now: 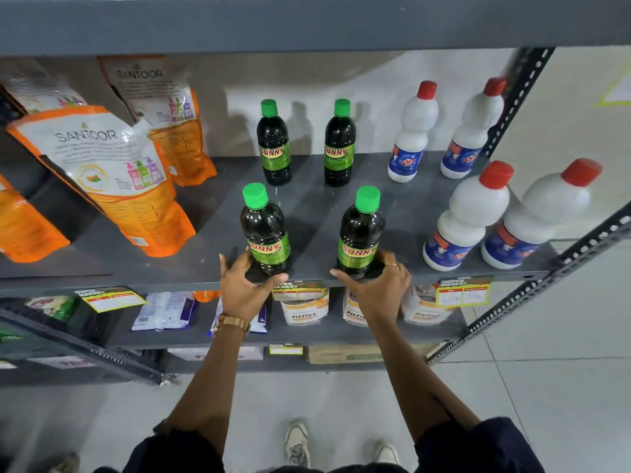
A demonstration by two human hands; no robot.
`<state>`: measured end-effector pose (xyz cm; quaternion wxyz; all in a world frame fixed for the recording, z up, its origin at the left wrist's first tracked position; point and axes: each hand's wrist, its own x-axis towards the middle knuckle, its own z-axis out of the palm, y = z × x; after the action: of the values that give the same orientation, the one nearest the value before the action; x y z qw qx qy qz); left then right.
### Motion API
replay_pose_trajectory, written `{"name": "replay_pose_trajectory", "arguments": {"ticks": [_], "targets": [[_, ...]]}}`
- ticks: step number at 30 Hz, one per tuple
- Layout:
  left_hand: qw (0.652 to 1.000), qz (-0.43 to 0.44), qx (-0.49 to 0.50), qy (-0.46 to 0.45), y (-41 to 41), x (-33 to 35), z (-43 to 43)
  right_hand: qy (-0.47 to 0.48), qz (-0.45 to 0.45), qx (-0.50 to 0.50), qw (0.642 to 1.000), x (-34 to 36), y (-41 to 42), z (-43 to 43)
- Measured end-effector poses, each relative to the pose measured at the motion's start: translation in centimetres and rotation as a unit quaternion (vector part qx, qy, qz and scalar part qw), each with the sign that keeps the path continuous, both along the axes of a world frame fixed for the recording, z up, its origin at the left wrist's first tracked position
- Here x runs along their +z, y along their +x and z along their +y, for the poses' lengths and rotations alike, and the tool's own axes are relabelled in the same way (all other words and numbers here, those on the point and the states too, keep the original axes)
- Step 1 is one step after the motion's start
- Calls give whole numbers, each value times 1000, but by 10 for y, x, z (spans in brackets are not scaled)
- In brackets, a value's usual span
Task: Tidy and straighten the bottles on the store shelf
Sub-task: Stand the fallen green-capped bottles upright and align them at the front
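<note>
A person is standing at a grey metal shelf, and both hands are sitting at the bases of the two front dark bottles with green caps. The left hand is wrapping the bottom of the front left bottle, thumb reaching across the front and fingers curling round the far side, so it is clamped on it. The right hand is closing the same way on the base of the front right bottle, thumb in front, ringed finger on the right flank. Both bottles are standing upright at the front edge of the shelf, long axes vertical, caps pointing up, their green "SUNNY" labels facing outward toward the aisle. Behind them two more green-capped bottles are standing upright near the back wall, well apart from each other. To the right, four white bottles with red caps are standing in two rows, labels facing forward. To the left, orange refill pouches are leaning. A gold watch is sitting on the left wrist
</note>
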<state>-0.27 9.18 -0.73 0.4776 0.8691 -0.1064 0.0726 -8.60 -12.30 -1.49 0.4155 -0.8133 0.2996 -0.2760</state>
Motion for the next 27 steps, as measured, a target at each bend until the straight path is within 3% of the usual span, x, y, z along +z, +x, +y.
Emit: {"name": "replay_pose_trajectory", "arguments": {"ticks": [27], "targets": [[999,32,16,-35,-1,2,-1,-29,-11,12,999,-2,3,-3]]}}
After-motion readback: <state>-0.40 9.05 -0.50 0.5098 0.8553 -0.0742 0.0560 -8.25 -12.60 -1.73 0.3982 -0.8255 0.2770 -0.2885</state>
